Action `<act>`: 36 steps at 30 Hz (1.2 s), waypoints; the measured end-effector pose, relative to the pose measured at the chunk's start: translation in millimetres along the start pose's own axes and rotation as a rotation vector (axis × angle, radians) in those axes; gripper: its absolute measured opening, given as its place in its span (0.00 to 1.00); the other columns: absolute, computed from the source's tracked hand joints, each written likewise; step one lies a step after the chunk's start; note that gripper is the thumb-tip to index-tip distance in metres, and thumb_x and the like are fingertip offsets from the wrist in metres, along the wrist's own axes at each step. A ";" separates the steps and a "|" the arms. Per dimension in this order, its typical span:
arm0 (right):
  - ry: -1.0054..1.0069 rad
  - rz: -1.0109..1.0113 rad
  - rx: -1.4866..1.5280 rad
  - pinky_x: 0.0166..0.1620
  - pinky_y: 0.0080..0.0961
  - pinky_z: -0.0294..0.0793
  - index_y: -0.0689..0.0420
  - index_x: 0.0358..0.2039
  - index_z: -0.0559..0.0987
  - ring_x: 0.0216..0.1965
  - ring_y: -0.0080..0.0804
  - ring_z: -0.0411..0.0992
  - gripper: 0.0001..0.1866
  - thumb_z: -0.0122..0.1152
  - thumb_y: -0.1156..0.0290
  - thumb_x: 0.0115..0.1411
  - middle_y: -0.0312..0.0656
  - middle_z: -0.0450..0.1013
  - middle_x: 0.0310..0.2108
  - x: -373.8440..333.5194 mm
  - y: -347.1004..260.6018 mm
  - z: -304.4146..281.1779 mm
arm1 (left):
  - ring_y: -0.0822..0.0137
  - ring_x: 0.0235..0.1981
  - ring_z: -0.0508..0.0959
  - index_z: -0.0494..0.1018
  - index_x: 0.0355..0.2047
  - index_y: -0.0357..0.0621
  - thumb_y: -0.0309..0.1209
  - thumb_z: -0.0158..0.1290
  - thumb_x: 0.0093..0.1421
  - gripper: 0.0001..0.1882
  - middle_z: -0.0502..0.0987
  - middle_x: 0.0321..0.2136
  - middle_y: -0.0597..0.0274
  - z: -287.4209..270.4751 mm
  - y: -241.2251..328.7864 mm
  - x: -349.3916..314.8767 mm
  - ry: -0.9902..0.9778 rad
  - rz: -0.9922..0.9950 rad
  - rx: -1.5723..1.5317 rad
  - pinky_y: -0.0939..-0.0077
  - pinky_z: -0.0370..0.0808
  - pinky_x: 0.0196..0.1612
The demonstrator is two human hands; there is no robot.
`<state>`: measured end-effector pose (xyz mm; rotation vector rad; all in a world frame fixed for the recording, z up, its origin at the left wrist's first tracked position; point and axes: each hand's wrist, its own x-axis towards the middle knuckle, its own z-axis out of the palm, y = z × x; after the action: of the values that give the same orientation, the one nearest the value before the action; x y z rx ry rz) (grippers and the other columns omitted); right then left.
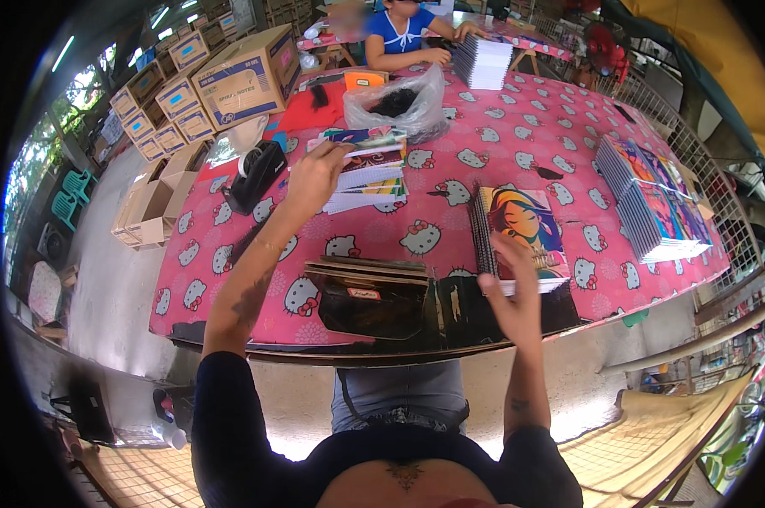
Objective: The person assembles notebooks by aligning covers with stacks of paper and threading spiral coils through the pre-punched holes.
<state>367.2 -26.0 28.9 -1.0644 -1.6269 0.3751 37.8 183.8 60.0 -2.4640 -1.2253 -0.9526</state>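
My left hand [316, 176] reaches over a loose stack of notebooks [370, 178] with white page edges and colourful covers. Its fingers are closed on the left edge of the top notebook [376, 146]. At the right, my right hand [518, 284] is open, thumb and fingers apart, over the near part of a pile of spiral notebooks [528, 218]. The top cover shows a drawn figure with dark hair, and the black coil runs along the left side. Between my forearms lies a dark, worn wooden holder [374, 309] with a small label.
A black tape dispenser [255, 176] stands left, near a clear plastic bag [399, 106] of dark material. Bundled notebooks [654, 199] lie far right. Across the pink patterned table [450, 161], a person in blue [399, 38] touches a tall notebook stack [482, 63]. Cardboard boxes [245, 78] are piled left.
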 end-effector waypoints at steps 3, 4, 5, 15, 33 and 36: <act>0.164 -0.017 -0.022 0.66 0.39 0.61 0.62 0.66 0.64 0.63 0.50 0.66 0.37 0.69 0.69 0.59 0.54 0.65 0.63 15.8 5.3 43.2 | 0.51 0.33 0.80 0.79 0.50 0.46 0.29 0.57 0.63 0.14 0.81 0.35 0.55 -55.0 68.1 10.5 0.137 0.201 -0.086 0.59 0.76 0.36; 0.109 0.015 -0.001 0.67 0.39 0.59 0.63 0.69 0.57 0.65 0.49 0.63 0.43 0.70 0.70 0.58 0.55 0.61 0.66 15.8 17.4 47.9 | 0.51 0.33 0.80 0.79 0.50 0.45 0.29 0.57 0.63 0.14 0.81 0.35 0.55 -65.7 87.7 9.4 0.119 0.239 -0.190 0.60 0.76 0.36; 0.130 0.079 0.284 0.63 0.34 0.65 0.64 0.65 0.64 0.59 0.39 0.69 0.36 0.70 0.73 0.59 0.51 0.69 0.61 12.9 27.6 55.8 | 0.52 0.32 0.80 0.78 0.50 0.44 0.30 0.57 0.63 0.14 0.81 0.35 0.56 -73.3 103.3 8.9 0.101 0.280 -0.300 0.61 0.75 0.35; -0.006 0.356 0.531 0.46 0.19 0.73 0.62 0.45 0.81 0.41 0.18 0.75 0.12 0.69 0.75 0.61 0.36 0.81 0.39 -21.3 36.1 94.8 | 0.53 0.31 0.80 0.77 0.51 0.45 0.31 0.58 0.62 0.16 0.79 0.30 0.59 -117.3 133.1 -8.9 -0.214 0.382 -0.182 0.60 0.76 0.36; -0.121 0.278 0.537 0.56 0.27 0.70 0.62 0.62 0.67 0.53 0.28 0.72 0.28 0.66 0.71 0.64 0.44 0.74 0.52 -27.1 31.2 110.0 | 0.54 0.54 0.75 0.71 0.60 0.44 0.39 0.56 0.64 0.25 0.76 0.49 0.54 -74.3 105.6 -87.3 -0.268 0.173 0.044 0.54 0.65 0.59; -0.043 0.310 0.579 0.61 0.30 0.67 0.62 0.65 0.65 0.55 0.32 0.70 0.32 0.65 0.69 0.64 0.45 0.71 0.55 -32.6 27.8 124.7 | 0.52 0.70 0.62 0.60 0.69 0.42 0.44 0.52 0.68 0.33 0.58 0.69 0.42 -48.3 97.1 -145.3 0.035 -0.087 0.058 0.58 0.50 0.72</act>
<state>267.6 -2.3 -54.2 -0.8557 -1.2669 1.0122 27.7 9.5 11.2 -2.3565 -1.3389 -0.9637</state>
